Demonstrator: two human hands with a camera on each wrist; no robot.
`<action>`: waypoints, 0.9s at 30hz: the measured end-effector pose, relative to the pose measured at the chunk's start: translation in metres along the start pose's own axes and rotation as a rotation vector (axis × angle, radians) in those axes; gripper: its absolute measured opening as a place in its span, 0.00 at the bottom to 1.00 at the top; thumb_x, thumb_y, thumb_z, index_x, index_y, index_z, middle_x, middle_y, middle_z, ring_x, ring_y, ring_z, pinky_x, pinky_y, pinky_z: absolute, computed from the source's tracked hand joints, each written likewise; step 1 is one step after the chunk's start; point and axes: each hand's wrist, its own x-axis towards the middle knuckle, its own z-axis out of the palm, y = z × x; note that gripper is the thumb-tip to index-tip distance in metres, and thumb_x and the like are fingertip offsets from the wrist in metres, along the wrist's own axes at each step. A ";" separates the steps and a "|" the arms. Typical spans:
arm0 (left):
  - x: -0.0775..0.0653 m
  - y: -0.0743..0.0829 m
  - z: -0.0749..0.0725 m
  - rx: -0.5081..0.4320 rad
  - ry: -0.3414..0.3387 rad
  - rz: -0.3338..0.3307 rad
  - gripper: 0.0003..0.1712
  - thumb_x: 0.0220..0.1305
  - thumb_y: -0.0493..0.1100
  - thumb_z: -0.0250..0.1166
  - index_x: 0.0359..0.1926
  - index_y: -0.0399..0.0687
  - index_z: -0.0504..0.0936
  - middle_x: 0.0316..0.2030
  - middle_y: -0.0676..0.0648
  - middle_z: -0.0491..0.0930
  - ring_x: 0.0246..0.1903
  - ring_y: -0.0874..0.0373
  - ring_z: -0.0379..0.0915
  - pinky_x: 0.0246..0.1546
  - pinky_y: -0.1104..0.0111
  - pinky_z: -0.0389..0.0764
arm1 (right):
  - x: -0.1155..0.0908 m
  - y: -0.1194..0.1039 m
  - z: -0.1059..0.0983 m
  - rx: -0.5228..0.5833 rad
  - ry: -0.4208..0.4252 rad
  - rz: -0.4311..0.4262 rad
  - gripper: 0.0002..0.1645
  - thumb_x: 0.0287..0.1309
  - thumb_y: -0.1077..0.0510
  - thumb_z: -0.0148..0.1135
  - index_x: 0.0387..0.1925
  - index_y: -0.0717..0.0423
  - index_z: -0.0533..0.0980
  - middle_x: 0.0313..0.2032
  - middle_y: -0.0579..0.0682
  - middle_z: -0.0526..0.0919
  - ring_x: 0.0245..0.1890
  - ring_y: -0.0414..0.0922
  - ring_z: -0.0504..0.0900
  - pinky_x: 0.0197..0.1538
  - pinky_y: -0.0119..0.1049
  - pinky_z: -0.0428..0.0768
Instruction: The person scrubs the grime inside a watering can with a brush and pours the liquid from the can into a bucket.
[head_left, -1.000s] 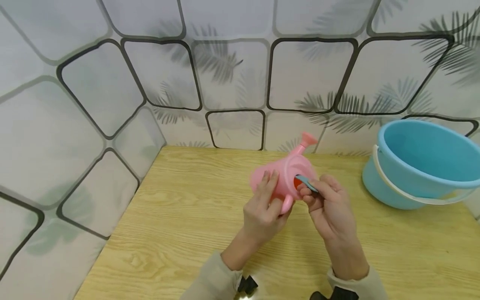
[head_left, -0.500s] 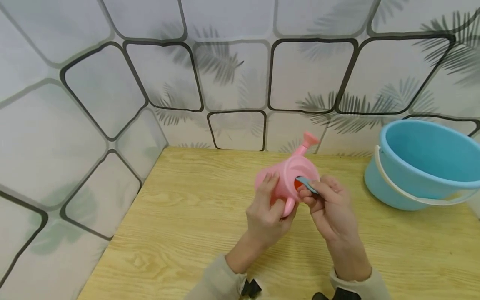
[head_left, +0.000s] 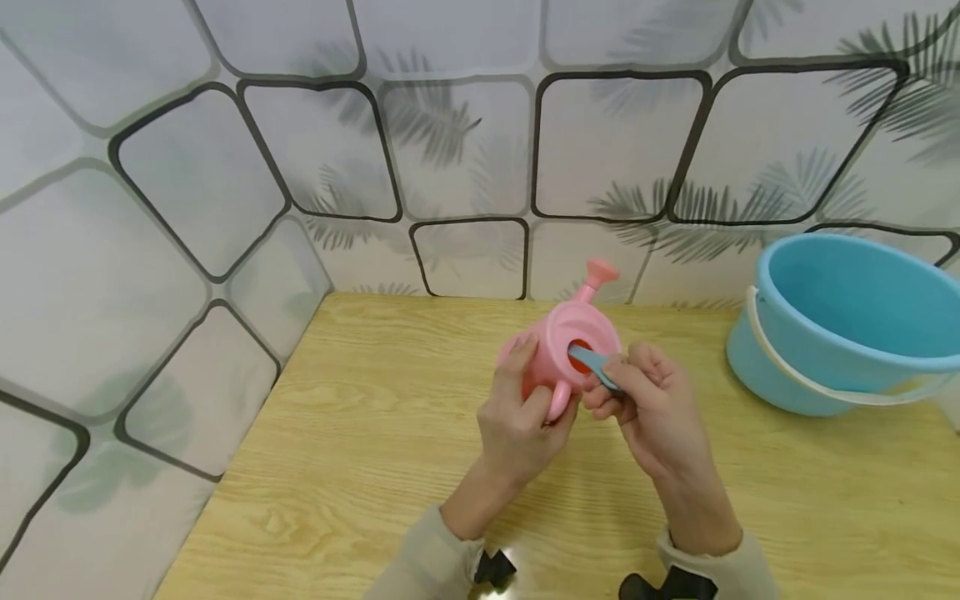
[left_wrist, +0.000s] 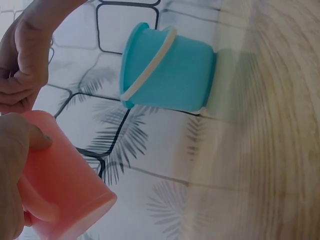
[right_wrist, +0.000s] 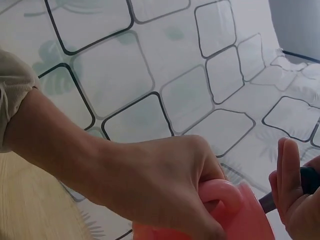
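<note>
A pink toy watering can [head_left: 577,317] is tipped so its round opening faces up and right, its sprinkler spout pointing to the back wall. My left hand [head_left: 517,425] grips its body near the handle, fingers along the side. My right hand [head_left: 656,408] pinches a slim blue-grey tool [head_left: 596,363], whose far end goes into the opening. Something orange-red shows inside there. In the right wrist view the tool [right_wrist: 267,202] has a dark teal handle and a grey shaft; its tip is hidden in the can, so its kind is unclear.
A light blue bucket [head_left: 840,350] with a white handle stands at the right, by the back wall. The wood-grain table [head_left: 360,433] meets patterned wall sheets [head_left: 465,150] at the back and left. Dark straps sit on both sleeves.
Both hands and the watering can have shifted slightly left. The can's opening faces a little more toward the head camera, and more of the tool shows. The right hand still pinches it.
</note>
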 end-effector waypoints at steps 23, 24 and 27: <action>0.009 -0.015 -0.007 -0.090 -0.025 -0.088 0.23 0.54 0.45 0.73 0.15 0.45 0.68 0.54 0.32 0.78 0.49 0.41 0.81 0.39 0.61 0.87 | 0.002 -0.006 -0.006 -0.468 -0.091 -0.136 0.16 0.61 0.78 0.56 0.51 0.74 0.76 0.36 0.55 0.86 0.31 0.44 0.87 0.30 0.36 0.86; 0.009 -0.014 -0.007 -0.089 -0.023 -0.084 0.23 0.54 0.45 0.73 0.15 0.46 0.68 0.54 0.32 0.78 0.49 0.41 0.81 0.38 0.61 0.87 | 0.002 -0.005 -0.006 -0.536 -0.081 -0.189 0.16 0.60 0.79 0.57 0.50 0.74 0.76 0.35 0.56 0.86 0.30 0.43 0.86 0.30 0.35 0.85; 0.010 -0.012 -0.007 -0.090 -0.017 -0.063 0.22 0.54 0.45 0.73 0.15 0.46 0.69 0.54 0.33 0.79 0.49 0.41 0.82 0.39 0.61 0.87 | 0.003 -0.001 -0.008 -0.861 -0.006 -0.411 0.13 0.55 0.78 0.64 0.43 0.70 0.81 0.30 0.53 0.85 0.25 0.38 0.82 0.26 0.26 0.81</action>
